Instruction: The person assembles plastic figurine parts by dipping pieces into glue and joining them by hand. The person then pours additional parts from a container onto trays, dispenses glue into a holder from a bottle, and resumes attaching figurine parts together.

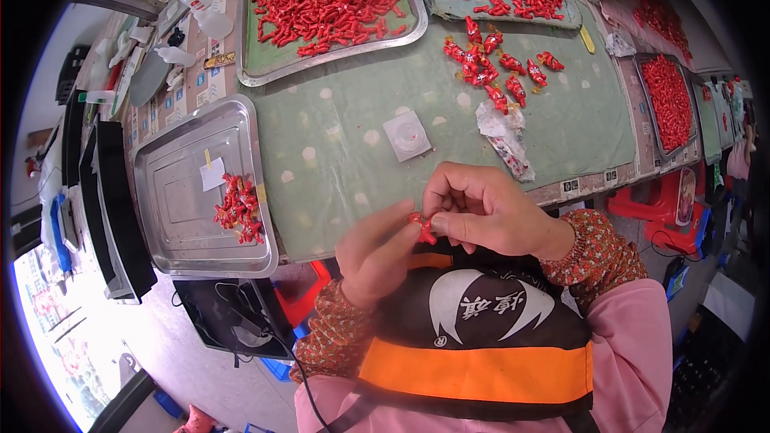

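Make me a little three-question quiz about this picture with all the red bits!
1. True or false: the left hand and the right hand both pinch one small red piece.
2. Where does the small pile of red pieces lie?
A. in the steel tray at the person's left
B. on the floor
C. on the white square lid
3. Fill in: the table is covered with a ____ spotted cloth.

Key: 1 true; 2 A; 3 green.

Both hands (433, 228) pinch a red piece (421, 226) (perhaps plastic)
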Available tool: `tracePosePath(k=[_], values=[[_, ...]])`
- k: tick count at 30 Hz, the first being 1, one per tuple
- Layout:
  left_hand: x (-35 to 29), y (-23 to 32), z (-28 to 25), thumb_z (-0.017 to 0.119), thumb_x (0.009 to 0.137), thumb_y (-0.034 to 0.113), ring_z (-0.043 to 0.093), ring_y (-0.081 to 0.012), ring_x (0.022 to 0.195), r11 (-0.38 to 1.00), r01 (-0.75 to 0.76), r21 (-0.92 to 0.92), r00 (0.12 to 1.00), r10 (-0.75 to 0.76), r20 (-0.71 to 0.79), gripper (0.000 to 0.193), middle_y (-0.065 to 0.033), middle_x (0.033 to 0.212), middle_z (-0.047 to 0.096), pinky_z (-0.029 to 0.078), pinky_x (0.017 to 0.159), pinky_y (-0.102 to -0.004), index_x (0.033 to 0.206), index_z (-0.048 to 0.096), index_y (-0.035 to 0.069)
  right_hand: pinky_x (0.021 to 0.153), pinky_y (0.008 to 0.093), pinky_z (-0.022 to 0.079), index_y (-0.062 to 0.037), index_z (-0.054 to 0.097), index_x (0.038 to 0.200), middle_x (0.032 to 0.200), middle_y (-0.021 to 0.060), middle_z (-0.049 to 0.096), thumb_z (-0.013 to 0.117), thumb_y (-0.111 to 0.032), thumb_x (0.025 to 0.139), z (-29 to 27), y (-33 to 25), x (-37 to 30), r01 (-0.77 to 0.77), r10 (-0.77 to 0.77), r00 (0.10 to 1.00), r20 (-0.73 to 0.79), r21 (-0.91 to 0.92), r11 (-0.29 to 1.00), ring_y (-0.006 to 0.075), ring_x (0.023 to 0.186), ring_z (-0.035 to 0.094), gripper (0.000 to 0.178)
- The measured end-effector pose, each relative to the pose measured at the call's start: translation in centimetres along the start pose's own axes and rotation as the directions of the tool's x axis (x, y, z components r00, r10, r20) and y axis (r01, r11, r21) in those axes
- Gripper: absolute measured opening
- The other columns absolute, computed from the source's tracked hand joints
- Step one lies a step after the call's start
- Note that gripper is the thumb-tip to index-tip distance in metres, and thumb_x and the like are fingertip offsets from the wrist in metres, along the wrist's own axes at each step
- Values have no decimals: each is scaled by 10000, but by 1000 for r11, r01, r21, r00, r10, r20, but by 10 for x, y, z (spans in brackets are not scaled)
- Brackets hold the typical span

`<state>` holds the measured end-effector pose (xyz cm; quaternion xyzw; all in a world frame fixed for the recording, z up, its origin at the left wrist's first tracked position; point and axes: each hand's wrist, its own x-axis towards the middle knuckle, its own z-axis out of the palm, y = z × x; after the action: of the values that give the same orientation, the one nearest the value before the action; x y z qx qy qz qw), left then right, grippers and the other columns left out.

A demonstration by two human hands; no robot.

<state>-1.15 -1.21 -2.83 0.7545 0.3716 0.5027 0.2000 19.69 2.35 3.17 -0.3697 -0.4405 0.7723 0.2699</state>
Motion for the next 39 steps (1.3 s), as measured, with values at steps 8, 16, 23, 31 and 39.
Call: tracePosePath(k=[8, 16, 23, 31, 39], values=[[4, -4, -1, 754, 722, 1, 711, -279, 788, 986, -143, 81, 989, 141, 35, 300, -174, 991, 703, 578, 625, -327, 1002, 678, 74, 494, 193, 480, -10, 568, 944, 815, 28, 613, 608, -70, 928, -1, -3, -2, -94, 94, 996, 3, 9, 996, 52, 607, 564, 74], [9, -6, -8, 746, 726, -15, 706, -297, 798, 933, -347, 101, 931, 329, 157, 309, -219, 1058, 668, 596, 631, -343, 1016, 643, 9, 478, 204, 488, -8, 570, 892, 766, 34, 622, 636, -65, 901, -5, -3, -2, -169, 169, 985, 16, 13, 985, 59, 595, 575, 88], [8, -9, -13, 722, 740, -9, 703, -288, 800, 897, -431, 103, 887, 400, 231, 316, -223, 1071, 663, 599, 627, -341, 1037, 614, -13, 448, 215, 487, -4, 586, 854, 743, 46, 636, 652, -58, 887, -5, 0, -1, -231, 231, 973, 13, 8, 973, 76, 577, 607, 91], [10, -10, -15, 696, 751, 9, 703, -268, 795, 874, -474, 103, 851, 426, 306, 306, -232, 1071, 660, 594, 617, -329, 1040, 604, -29, 429, 212, 483, 0, 590, 853, 742, 60, 641, 654, -51, 883, -4, 0, -1, -249, 249, 968, -19, -32, 968, 84, 562, 614, 87], [10, -11, -12, 684, 755, 18, 705, -260, 778, 870, -481, 108, 852, 436, 290, 290, -234, 1054, 668, 585, 597, -313, 1030, 612, -37, 418, 210, 480, 3, 591, 855, 738, 60, 634, 651, -49, 887, -2, 2, -2, -254, 254, 966, -37, 0, 967, 82, 546, 607, 86]])
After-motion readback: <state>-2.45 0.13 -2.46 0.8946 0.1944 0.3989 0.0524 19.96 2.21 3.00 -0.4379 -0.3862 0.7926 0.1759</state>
